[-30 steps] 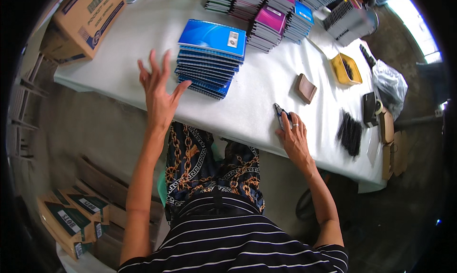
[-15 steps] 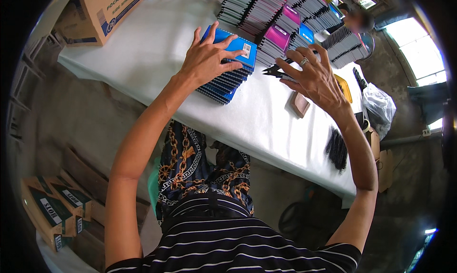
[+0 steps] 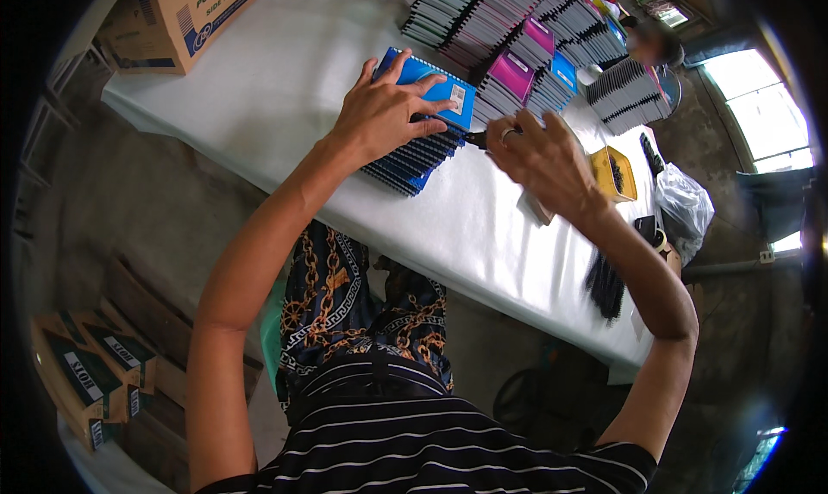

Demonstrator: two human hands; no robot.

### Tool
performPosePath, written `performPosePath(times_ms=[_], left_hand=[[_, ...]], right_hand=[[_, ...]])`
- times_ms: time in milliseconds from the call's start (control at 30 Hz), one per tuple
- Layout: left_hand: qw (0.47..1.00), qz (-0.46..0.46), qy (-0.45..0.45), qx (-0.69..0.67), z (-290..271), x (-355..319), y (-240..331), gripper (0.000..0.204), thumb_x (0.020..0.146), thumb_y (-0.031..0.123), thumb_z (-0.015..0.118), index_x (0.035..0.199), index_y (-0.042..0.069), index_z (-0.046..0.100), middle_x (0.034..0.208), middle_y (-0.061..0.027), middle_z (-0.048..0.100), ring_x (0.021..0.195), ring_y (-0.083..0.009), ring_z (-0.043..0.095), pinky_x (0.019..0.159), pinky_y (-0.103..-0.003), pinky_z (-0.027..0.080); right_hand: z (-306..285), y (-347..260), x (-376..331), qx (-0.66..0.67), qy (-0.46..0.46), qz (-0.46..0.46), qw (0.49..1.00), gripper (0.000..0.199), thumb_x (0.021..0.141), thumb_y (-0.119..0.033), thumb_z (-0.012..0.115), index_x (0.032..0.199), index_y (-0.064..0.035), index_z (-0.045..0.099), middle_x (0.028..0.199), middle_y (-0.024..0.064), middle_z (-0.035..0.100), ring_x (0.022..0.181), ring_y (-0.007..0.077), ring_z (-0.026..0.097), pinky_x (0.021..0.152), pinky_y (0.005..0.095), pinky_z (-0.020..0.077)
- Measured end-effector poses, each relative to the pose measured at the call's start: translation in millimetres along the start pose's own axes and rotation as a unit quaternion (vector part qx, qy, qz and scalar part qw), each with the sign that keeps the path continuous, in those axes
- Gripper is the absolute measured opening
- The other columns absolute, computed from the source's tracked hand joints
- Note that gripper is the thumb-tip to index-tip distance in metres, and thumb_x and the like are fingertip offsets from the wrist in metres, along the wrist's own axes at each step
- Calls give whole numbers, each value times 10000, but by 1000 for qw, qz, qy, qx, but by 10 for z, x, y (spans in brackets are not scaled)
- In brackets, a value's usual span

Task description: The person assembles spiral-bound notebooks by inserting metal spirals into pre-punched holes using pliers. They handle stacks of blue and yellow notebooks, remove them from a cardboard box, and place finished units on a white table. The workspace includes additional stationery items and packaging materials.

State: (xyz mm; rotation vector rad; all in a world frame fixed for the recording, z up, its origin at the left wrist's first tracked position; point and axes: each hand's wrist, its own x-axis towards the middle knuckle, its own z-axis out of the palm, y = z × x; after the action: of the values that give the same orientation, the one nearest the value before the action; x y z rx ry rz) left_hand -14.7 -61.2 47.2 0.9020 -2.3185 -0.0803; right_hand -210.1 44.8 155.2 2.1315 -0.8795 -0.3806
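Observation:
A stack of blue spiral-bound notebooks (image 3: 401, 173) sits on the white-covered table, its coil edges toward me and slightly fanned. My left hand (image 3: 379, 115) lies across the top notebook, fingers spread, the thumb along its near edge. In my right hand (image 3: 543, 162) are dark pliers (image 3: 476, 139), partly hidden by the fingers and blurred. Their tip is at the right end of the top notebook's coil edge; whether it touches the coil I cannot tell.
Stacks of notebooks with pink covers (image 3: 511, 78) stand beyond the blue ones. Rightward are a yellow container (image 3: 634, 179) with small dark bits, black coils (image 3: 606, 283), a plastic bag (image 3: 684, 205) and a half-hidden brown block (image 3: 542, 211). A cardboard box (image 3: 185, 20) occupies the far left.
My right hand has closed around the pliers and brought them left to the stack's corner; before, they were held loosely with the jaws apart. My left hand stays on the stack.

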Motion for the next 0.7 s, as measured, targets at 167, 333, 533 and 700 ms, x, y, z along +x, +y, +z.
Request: performPosePath(times_ms=[167, 333, 533, 700], left_hand=[[1000, -1, 7, 28, 10, -24, -4, 401, 785, 578, 615, 1115, 370, 703, 1384, 74, 535, 1386, -300, 337, 1128, -521, 272], [1000, 4, 22, 6, 22, -39, 15, 417, 763, 580, 644, 1117, 370, 703, 1385, 77, 533, 1390, -299, 329, 1130, -520, 271], [1000, 6, 12, 1, -2, -33, 29, 424, 753, 575, 658, 1121, 368, 701, 1396, 88, 521, 1392, -300, 327, 1128, -517, 277], [1000, 7, 10, 12, 0, -55, -2, 429, 750, 561, 668, 1133, 370, 694, 1413, 96, 501, 1395, -303, 320, 1129, -514, 278]], right_hand=[[-70, 33, 53, 81, -20, 39, 996, 259, 795, -195, 728, 1017, -82, 656, 985, 36, 647, 1034, 173, 574, 941, 360, 435], [97, 213, -57, 95, 25, -37, 994, 336, 772, -252, 759, 1084, -199, 645, 1127, -63, 624, 1122, 121, 534, 1059, 343, 342], [116, 215, -20, 7, 38, -111, 993, 216, 778, -203, 745, 974, -159, 669, 973, -51, 643, 1018, 110, 574, 936, 302, 424], [-95, -167, 67, 4, -108, 3, 994, 92, 793, -140, 687, 783, -51, 666, 858, 9, 648, 855, 133, 623, 715, 267, 487]])
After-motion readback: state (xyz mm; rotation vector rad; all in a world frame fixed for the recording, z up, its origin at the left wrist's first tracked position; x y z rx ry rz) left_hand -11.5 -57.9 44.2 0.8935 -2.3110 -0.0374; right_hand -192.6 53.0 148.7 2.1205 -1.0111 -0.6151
